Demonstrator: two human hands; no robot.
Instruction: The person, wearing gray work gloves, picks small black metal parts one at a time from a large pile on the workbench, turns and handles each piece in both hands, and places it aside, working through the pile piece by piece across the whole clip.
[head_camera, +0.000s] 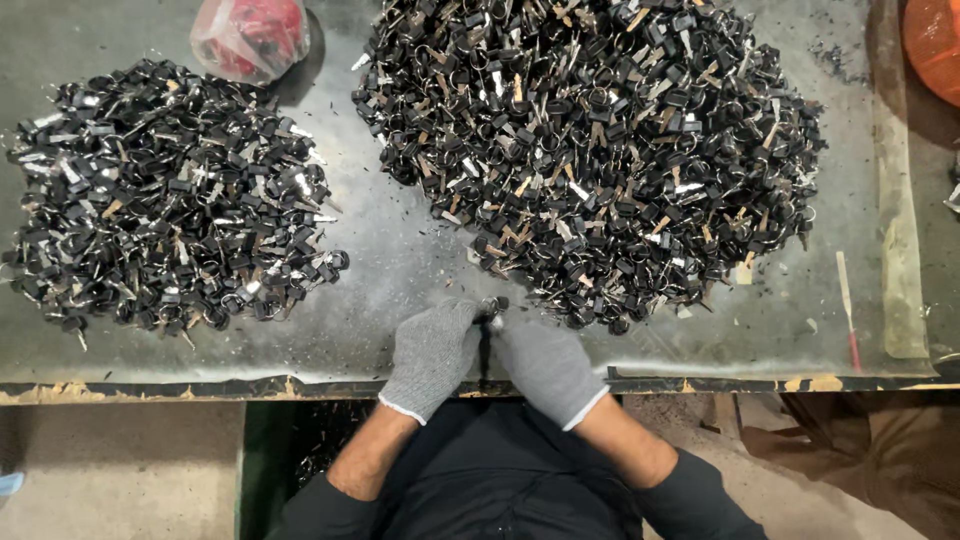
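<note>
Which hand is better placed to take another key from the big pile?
Probably the right hand: the big pile lies just ahead on its side, while the left hand sits toward the smaller pile.

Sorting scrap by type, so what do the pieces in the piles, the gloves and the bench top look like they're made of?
Piles: seemingly matte black plastic heads on shiny metal blades, some brass-toned. Hands' gloves: grey knit fabric, ribbed weave visible. Bench top: probably sheet metal, dull grey, scuffed.

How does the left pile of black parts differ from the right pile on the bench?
The left pile is smaller and flatter; the right pile is broader, heaped higher and runs off the top edge. The right pile reaches close to the gloved left hand and right hand; the left pile lies apart from both. Both hold small black-and-metal pieces.
</note>
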